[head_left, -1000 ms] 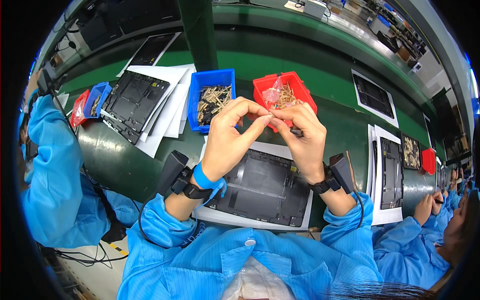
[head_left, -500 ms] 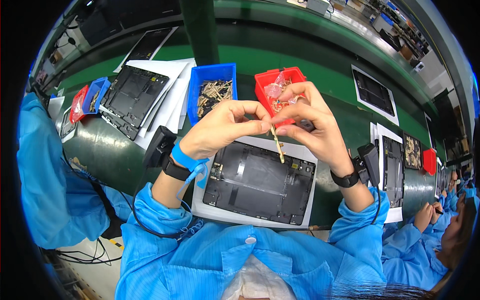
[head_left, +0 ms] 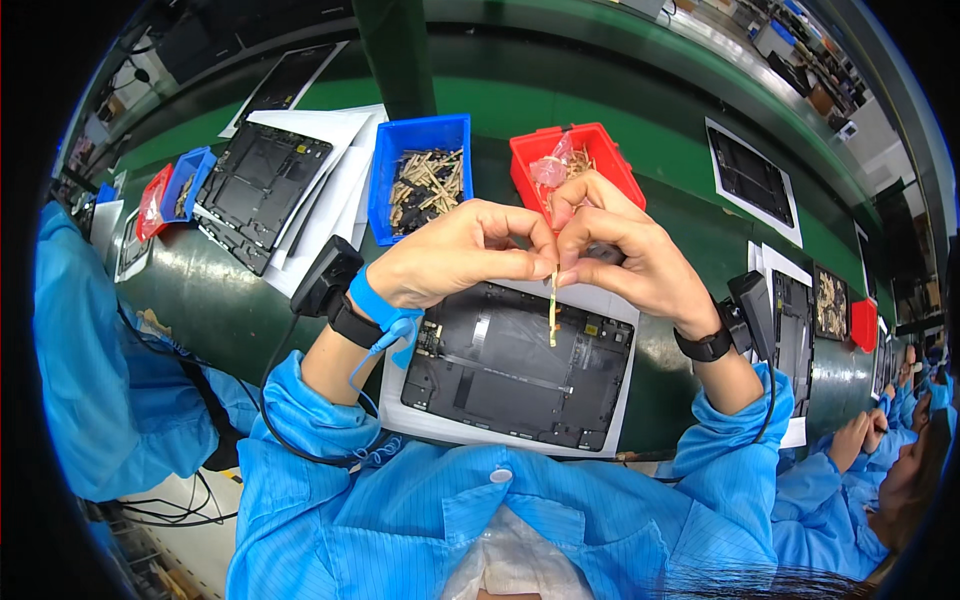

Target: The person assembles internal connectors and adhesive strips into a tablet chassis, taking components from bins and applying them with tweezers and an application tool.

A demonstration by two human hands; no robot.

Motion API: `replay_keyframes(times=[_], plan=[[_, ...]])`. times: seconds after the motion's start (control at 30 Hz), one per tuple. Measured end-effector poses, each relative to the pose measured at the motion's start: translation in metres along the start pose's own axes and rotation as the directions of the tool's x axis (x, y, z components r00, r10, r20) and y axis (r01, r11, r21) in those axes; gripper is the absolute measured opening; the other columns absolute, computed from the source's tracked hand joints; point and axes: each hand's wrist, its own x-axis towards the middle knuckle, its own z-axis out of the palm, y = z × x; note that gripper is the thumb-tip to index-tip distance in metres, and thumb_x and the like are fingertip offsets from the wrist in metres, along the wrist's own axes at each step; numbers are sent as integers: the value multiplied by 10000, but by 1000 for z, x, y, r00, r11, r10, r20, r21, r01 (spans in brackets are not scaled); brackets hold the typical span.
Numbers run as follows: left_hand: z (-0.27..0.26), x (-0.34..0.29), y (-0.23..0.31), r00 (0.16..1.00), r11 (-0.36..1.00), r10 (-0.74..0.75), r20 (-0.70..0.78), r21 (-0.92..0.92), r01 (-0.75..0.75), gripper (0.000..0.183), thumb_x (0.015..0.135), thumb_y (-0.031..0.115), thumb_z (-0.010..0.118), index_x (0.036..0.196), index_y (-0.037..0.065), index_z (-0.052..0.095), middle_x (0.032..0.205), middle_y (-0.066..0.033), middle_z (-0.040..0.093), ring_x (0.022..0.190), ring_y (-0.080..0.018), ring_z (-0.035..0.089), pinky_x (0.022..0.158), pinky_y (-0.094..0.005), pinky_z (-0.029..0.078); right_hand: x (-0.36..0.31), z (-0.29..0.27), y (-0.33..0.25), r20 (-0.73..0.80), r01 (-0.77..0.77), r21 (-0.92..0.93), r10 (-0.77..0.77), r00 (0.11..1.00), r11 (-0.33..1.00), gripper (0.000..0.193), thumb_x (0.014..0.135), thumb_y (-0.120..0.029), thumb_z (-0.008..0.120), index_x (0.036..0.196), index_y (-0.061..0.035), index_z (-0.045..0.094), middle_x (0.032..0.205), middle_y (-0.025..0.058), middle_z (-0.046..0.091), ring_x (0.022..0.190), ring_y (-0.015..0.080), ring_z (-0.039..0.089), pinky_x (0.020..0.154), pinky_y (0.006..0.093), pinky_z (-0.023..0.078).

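Between my two hands hangs a narrow yellowish flex cable (head_left: 553,318), its lower end pointing down over the black tablet housing (head_left: 480,385). My left hand (head_left: 460,255) pinches its top between thumb and index finger. Right against it, my right hand (head_left: 630,250) also pinches at the top of the strip with thumb and fingertips. The fingers hide the strip's upper end. The housing lies flat on white paper (head_left: 405,418) in front of me. A blue wrist strap (head_left: 372,300) with a coiled cord is on my left wrist.
Behind my hands stand a blue bin (head_left: 378,190) of small strips and a red bin (head_left: 622,170) with pink plastic and small parts. More black housings (head_left: 262,185) lie on stacked paper to the left. Co-workers in blue sit on both sides, one's hands (head_left: 860,438) at right.
The strip has swung from slanting to hanging nearly straight down. My hands have drawn closer together at its top, the right hand shifting slightly lower.
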Motion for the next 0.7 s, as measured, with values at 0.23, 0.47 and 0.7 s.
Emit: replay_keyframes(times=[0.23,0.47,0.7], plan=[[9,-13,-11,917,993,111,-384,-5,-122,72,910,91,629,928,23,643,979,-14,611,934,-88,561,851,-245,424,-4,-10,12,-192,-81,-11,78,978,997,135,833,-35,688,872,-21,559,969,54,522,934,164,543,796,296,459],[28,-34,-38,811,953,255,-526,-5,-303,59,919,84,617,896,30,621,1060,-93,639,940,-112,568,872,-263,432,6,-22,62,-355,-307,-792,12,935,528,86,877,-75,639,912,-2,610,979,119,570,766,290,602,680,362,487],[34,-52,-48,827,929,206,-524,-160,-333,87,948,88,587,895,24,608,1075,-143,648,935,-164,632,867,-295,507,-23,27,-38,-529,-76,-151,-15,848,986,130,913,-85,628,847,27,615,893,140,616,769,247,599,702,335,483]])
